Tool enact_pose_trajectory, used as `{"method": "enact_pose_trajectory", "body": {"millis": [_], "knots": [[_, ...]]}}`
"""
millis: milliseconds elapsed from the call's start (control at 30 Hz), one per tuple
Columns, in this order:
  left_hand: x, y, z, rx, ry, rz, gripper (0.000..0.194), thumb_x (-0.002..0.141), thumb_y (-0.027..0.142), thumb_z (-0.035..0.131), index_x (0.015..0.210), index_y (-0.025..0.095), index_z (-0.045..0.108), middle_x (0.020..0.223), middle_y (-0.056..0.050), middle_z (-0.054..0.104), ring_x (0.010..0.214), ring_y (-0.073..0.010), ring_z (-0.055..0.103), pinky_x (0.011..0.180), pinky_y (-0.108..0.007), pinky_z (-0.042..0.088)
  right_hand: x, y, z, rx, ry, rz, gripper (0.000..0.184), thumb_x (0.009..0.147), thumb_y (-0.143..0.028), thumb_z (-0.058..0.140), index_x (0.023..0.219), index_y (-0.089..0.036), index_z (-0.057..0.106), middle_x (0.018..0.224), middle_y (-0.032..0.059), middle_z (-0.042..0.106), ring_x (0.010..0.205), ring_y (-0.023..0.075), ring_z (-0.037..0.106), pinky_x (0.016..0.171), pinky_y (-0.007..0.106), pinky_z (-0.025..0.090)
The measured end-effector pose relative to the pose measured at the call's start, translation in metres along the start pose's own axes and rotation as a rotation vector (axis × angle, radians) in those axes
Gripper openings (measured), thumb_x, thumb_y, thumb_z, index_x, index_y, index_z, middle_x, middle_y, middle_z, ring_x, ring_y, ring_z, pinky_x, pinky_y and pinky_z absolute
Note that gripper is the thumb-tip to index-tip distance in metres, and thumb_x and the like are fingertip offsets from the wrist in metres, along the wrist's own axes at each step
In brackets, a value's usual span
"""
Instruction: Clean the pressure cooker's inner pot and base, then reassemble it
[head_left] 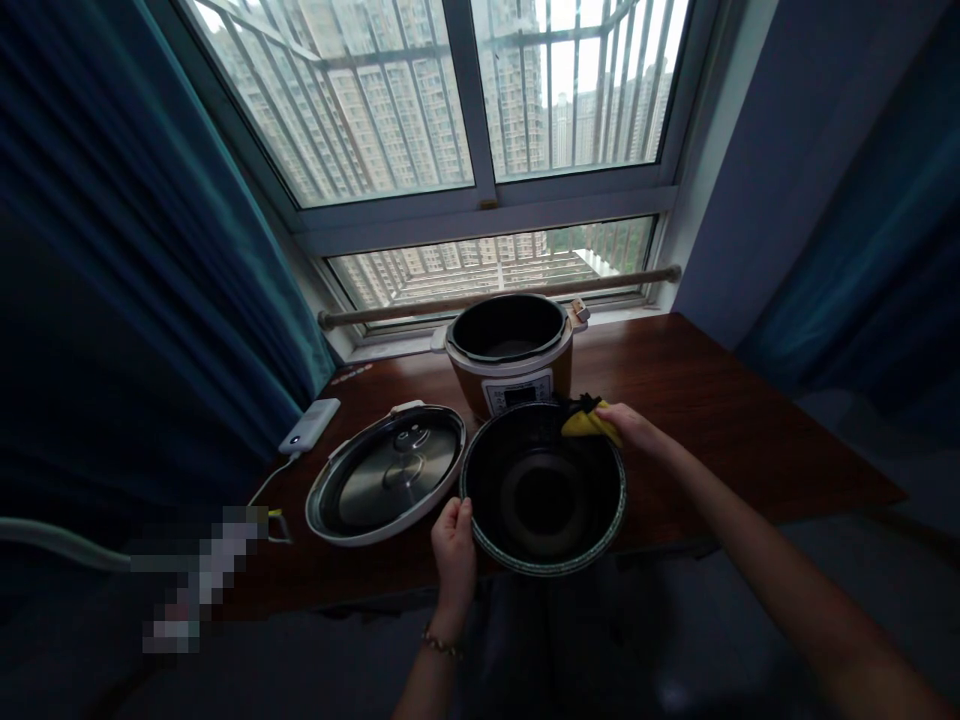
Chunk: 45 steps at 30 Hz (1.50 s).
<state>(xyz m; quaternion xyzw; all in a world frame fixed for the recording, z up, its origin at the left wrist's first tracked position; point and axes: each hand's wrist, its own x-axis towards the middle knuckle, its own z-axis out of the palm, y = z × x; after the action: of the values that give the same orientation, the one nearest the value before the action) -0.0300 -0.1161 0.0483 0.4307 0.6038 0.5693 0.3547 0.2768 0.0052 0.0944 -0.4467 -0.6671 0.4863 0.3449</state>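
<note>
A dark round inner pot (541,492) is held tilted toward me at the table's near edge. My left hand (453,545) grips its left rim, fingers closed over the edge. My right hand (628,428) is closed on a yellow cloth (589,421) pressed against the pot's upper right rim. Behind the pot stands the cooker body (511,356), open, with a white control panel facing me. The cooker's metal lid (386,472) lies upside down on the table to the left of the pot.
The dark wooden table (720,420) runs along a window sill with a rod (487,297) in front of the glass. A white power bank (310,425) with a cable lies at the table's left end. Blue curtains hang on both sides.
</note>
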Motion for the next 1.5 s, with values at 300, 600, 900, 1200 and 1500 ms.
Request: {"method": "enact_pose_trajectory", "body": {"millis": [300, 600, 900, 1200, 1500], "knots": [[-0.004, 0.000, -0.009, 0.172, 0.001, 0.091, 0.037, 0.080, 0.038, 0.051, 0.055, 0.020, 0.032, 0.052, 0.006, 0.026, 0.048, -0.0089, 0.026, 0.046, -0.021, 0.021, -0.102, -0.013, 0.041, -0.455, 0.174, -0.316, 0.040, 0.092, -0.031, 0.033, 0.126, -0.018, 0.050, 0.132, 0.0089, 0.048, 0.126, 0.0222, 0.037, 0.106, 0.040, 0.031], [-0.025, 0.031, -0.019, 0.611, -0.080, 0.903, 0.026, 0.081, 0.028, 0.057, 0.103, 0.015, 0.051, 0.105, -0.012, 0.057, 0.100, -0.0225, 0.053, 0.085, -0.036, 0.042, -0.123, -0.017, 0.062, -0.688, 0.246, -0.349, 0.039, 0.091, -0.022, 0.036, 0.128, -0.015, 0.046, 0.130, 0.0112, 0.050, 0.130, 0.0228, 0.033, 0.110, 0.048, 0.022], [-0.052, 0.045, 0.006, 0.614, -0.510, 1.053, 0.018, 0.089, 0.030, 0.046, 0.091, 0.017, 0.059, 0.080, -0.004, 0.069, 0.077, -0.0178, 0.063, 0.074, -0.033, 0.042, -0.119, -0.056, 0.116, -0.878, 0.142, -0.233, 0.032, 0.089, -0.022, 0.041, 0.064, -0.016, 0.061, 0.064, 0.0059, 0.061, 0.076, 0.0183, 0.059, 0.101, 0.041, 0.033], [-0.050, 0.039, 0.006, 0.633, -0.438, 1.091, 0.025, 0.090, 0.031, 0.044, 0.074, 0.017, 0.056, 0.071, -0.002, 0.067, 0.073, -0.0165, 0.062, 0.071, -0.031, 0.038, -0.113, -0.082, 0.136, -0.963, -0.277, -0.242, 0.041, 0.093, -0.030, 0.030, 0.070, -0.016, 0.061, 0.069, 0.0056, 0.067, 0.060, 0.0156, 0.060, 0.054, 0.026, 0.032], [-0.049, 0.043, 0.004, 0.630, -0.481, 1.065, 0.030, 0.091, 0.038, 0.041, 0.080, 0.019, 0.060, 0.068, -0.001, 0.066, 0.072, -0.0147, 0.061, 0.071, -0.030, 0.037, -0.068, -0.059, 0.090, -1.178, -0.678, -0.222, 0.024, 0.079, -0.023, 0.050, 0.062, -0.015, 0.065, 0.060, 0.0102, 0.065, 0.054, 0.0214, 0.062, 0.049, 0.029, 0.040]]}}
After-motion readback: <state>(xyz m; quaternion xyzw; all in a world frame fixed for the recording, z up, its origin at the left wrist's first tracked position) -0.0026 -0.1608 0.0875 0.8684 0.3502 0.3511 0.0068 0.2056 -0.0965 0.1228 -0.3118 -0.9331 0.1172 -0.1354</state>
